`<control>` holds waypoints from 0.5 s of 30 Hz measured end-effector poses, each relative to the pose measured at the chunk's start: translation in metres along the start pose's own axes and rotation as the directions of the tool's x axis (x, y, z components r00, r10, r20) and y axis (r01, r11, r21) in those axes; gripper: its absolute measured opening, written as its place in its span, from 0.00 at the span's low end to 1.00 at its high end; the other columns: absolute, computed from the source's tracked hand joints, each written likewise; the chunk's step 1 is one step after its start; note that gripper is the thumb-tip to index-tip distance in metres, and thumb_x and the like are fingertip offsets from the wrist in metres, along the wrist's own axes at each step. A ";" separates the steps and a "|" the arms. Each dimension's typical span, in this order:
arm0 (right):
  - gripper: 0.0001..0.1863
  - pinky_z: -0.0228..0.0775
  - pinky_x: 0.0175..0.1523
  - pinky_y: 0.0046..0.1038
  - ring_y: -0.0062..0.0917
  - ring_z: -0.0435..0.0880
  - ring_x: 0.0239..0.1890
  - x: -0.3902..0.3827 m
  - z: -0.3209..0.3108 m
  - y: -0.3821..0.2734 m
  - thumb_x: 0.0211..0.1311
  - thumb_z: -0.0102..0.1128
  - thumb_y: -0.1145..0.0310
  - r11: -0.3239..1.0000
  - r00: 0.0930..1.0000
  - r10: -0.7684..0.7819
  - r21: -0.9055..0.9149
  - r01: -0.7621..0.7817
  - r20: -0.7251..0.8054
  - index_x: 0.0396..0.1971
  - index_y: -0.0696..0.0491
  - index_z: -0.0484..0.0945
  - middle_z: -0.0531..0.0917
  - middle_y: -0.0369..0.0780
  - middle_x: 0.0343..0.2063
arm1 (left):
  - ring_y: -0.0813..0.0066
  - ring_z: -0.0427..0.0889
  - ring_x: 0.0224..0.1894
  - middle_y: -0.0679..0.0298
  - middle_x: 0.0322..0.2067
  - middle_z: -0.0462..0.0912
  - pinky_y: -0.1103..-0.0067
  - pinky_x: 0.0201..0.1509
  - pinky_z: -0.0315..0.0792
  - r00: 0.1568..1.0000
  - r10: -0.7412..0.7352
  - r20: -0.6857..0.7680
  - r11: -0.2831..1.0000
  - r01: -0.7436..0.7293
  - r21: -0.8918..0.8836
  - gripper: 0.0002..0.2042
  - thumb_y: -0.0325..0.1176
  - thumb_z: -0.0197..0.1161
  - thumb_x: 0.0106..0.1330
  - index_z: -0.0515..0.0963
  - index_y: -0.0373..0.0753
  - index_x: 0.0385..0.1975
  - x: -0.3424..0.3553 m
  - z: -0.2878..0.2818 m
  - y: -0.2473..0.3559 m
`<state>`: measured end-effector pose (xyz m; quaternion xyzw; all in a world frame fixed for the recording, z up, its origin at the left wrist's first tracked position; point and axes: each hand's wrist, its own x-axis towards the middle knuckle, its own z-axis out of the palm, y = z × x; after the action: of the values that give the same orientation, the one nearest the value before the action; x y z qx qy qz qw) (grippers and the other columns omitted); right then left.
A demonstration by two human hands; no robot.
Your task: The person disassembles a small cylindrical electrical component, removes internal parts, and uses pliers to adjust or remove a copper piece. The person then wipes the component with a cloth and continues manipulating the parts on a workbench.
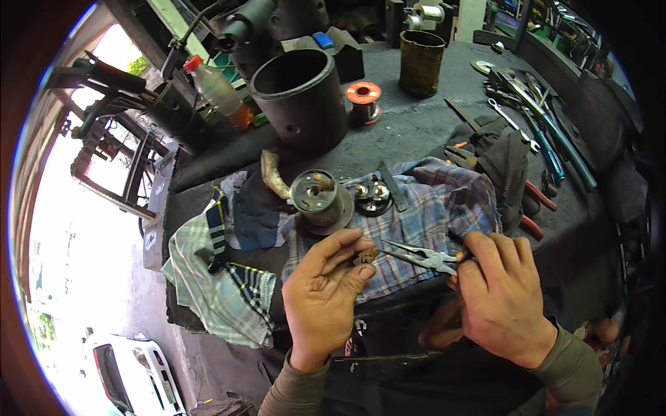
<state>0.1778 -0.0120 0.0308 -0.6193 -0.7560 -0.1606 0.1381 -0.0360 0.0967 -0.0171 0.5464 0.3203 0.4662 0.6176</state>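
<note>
My left hand [320, 298] pinches a small, rusty brown metal piece [366, 256] between thumb and fingers. Wrapped around the handles of needle-nose pliers [436, 261] is my right hand [503, 298]. Their slim jaws look slightly apart and point left, close beside the brown piece; whether they touch it I cannot tell. Just beyond, a cylindrical metal housing [331, 209] stands on a blue plaid cloth [409, 267], its round end facing up. To its right lies a round black part with metal terminals [372, 199], with a flat dark metal strip [393, 186] next to it.
Farther back stand a large dark metal cylinder [295, 97], an orange-topped wire spool [363, 102], a rusty can [421, 66] and a plastic bottle [216, 90]. Several wrenches [513, 121] and other tools crowd the right side. A checked rag [215, 277] hangs over the bench's left edge.
</note>
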 end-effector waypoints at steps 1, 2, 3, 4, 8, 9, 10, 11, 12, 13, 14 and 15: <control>0.11 0.68 0.47 0.43 0.40 0.80 0.45 0.000 -0.001 0.000 0.62 0.68 0.65 1.000 1.000 -0.001 0.000 0.001 0.017 0.34 0.59 0.82 0.82 0.49 0.49 | 0.65 0.88 0.60 0.51 0.56 0.88 0.73 0.68 0.82 1.000 0.019 -0.001 0.999 -0.019 0.051 0.22 0.13 0.68 0.71 0.77 0.24 0.65 -0.001 0.002 -0.001; 0.11 0.67 0.47 0.42 0.39 0.79 0.44 0.000 -0.003 0.000 0.62 0.68 0.66 1.000 0.999 0.000 -0.005 0.000 0.039 0.33 0.59 0.83 0.82 0.48 0.48 | 0.66 0.89 0.59 0.52 0.55 0.88 0.74 0.67 0.81 0.999 0.038 0.000 0.994 -0.038 0.101 0.21 0.13 0.67 0.71 0.78 0.25 0.64 -0.003 0.005 -0.002; 0.11 0.67 0.47 0.42 0.39 0.79 0.44 -0.001 -0.004 0.001 0.62 0.68 0.66 1.000 0.999 -0.006 -0.017 0.007 0.046 0.33 0.59 0.83 0.82 0.48 0.47 | 0.67 0.89 0.59 0.53 0.55 0.88 0.74 0.67 0.80 0.998 0.057 0.001 0.987 -0.057 0.151 0.21 0.12 0.67 0.72 0.79 0.25 0.64 -0.004 0.008 -0.003; 0.10 0.67 0.47 0.42 0.39 0.79 0.44 -0.001 -0.005 0.002 0.62 0.68 0.66 1.000 0.999 -0.013 -0.025 0.015 0.051 0.33 0.59 0.83 0.81 0.47 0.47 | 0.68 0.91 0.56 0.53 0.54 0.89 0.74 0.64 0.81 0.995 0.095 -0.014 0.969 -0.089 0.232 0.23 0.12 0.69 0.68 0.80 0.28 0.63 -0.004 0.009 -0.008; 0.11 0.68 0.48 0.43 0.38 0.79 0.45 -0.004 -0.006 0.005 0.62 0.67 0.65 0.996 0.994 -0.028 -0.079 0.036 0.105 0.33 0.59 0.85 0.81 0.46 0.45 | 0.65 0.91 0.58 0.53 0.56 0.87 0.75 0.64 0.81 0.961 0.212 0.175 0.748 -0.275 0.604 0.27 0.11 0.68 0.65 0.79 0.30 0.66 -0.002 0.008 -0.006; 0.11 0.68 0.48 0.43 0.38 0.79 0.46 -0.004 -0.006 0.006 0.61 0.67 0.65 0.995 0.992 -0.034 -0.092 0.046 0.121 0.33 0.59 0.85 0.81 0.45 0.45 | 0.65 0.91 0.58 0.53 0.56 0.87 0.75 0.63 0.81 0.961 0.203 0.188 0.732 -0.276 0.623 0.27 0.11 0.68 0.65 0.79 0.31 0.66 -0.001 0.009 -0.004; 0.11 0.69 0.50 0.44 0.37 0.79 0.47 -0.005 -0.005 0.005 0.61 0.66 0.65 0.993 0.993 -0.034 -0.105 0.046 0.113 0.34 0.59 0.86 0.80 0.44 0.44 | 0.65 0.92 0.57 0.53 0.56 0.86 0.75 0.63 0.81 0.959 0.196 0.204 0.713 -0.282 0.642 0.27 0.11 0.68 0.64 0.80 0.32 0.66 0.001 0.010 -0.001; 0.11 0.69 0.50 0.44 0.37 0.79 0.47 -0.006 -0.005 0.005 0.61 0.66 0.65 0.994 0.993 -0.036 -0.103 0.048 0.114 0.34 0.59 0.87 0.80 0.44 0.44 | 0.65 0.92 0.57 0.53 0.56 0.86 0.74 0.63 0.81 0.963 0.175 0.205 0.711 -0.268 0.650 0.27 0.12 0.68 0.65 0.80 0.32 0.66 0.002 0.011 0.003; 0.11 0.69 0.50 0.44 0.37 0.79 0.47 -0.007 -0.005 0.005 0.61 0.66 0.65 0.994 0.993 -0.038 -0.101 0.049 0.115 0.34 0.59 0.87 0.80 0.44 0.44 | 0.65 0.92 0.58 0.53 0.56 0.86 0.74 0.62 0.81 0.966 0.154 0.206 0.709 -0.253 0.659 0.27 0.12 0.68 0.65 0.80 0.32 0.66 0.003 0.011 0.006; 0.11 0.69 0.50 0.44 0.37 0.79 0.47 -0.007 -0.004 0.005 0.61 0.66 0.65 0.994 0.992 -0.042 -0.098 0.054 0.116 0.34 0.59 0.87 0.80 0.44 0.44 | 0.65 0.92 0.58 0.52 0.56 0.86 0.74 0.62 0.81 0.970 0.132 0.204 0.706 -0.237 0.668 0.27 0.13 0.68 0.66 0.80 0.32 0.66 0.003 0.011 0.008; 0.11 0.69 0.50 0.44 0.37 0.79 0.47 -0.007 -0.003 0.005 0.61 0.66 0.65 0.994 0.993 -0.045 -0.094 0.055 0.105 0.33 0.59 0.87 0.81 0.44 0.44 | 0.64 0.92 0.58 0.52 0.56 0.87 0.74 0.62 0.81 0.973 0.115 0.198 0.702 -0.221 0.677 0.27 0.14 0.70 0.65 0.80 0.32 0.66 0.003 0.010 0.008; 0.11 0.70 0.51 0.44 0.37 0.79 0.47 -0.007 -0.002 0.005 0.61 0.66 0.65 0.994 0.994 -0.047 -0.091 0.056 0.094 0.33 0.59 0.87 0.81 0.44 0.44 | 0.64 0.92 0.58 0.52 0.55 0.87 0.74 0.62 0.81 0.972 0.117 0.204 0.696 -0.227 0.682 0.26 0.14 0.70 0.65 0.81 0.32 0.65 0.002 0.011 0.009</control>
<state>0.1842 -0.0178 0.0301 -0.6121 -0.7690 -0.1707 0.0697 -0.0271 0.0944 -0.0062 0.7993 0.3746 0.3249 0.3395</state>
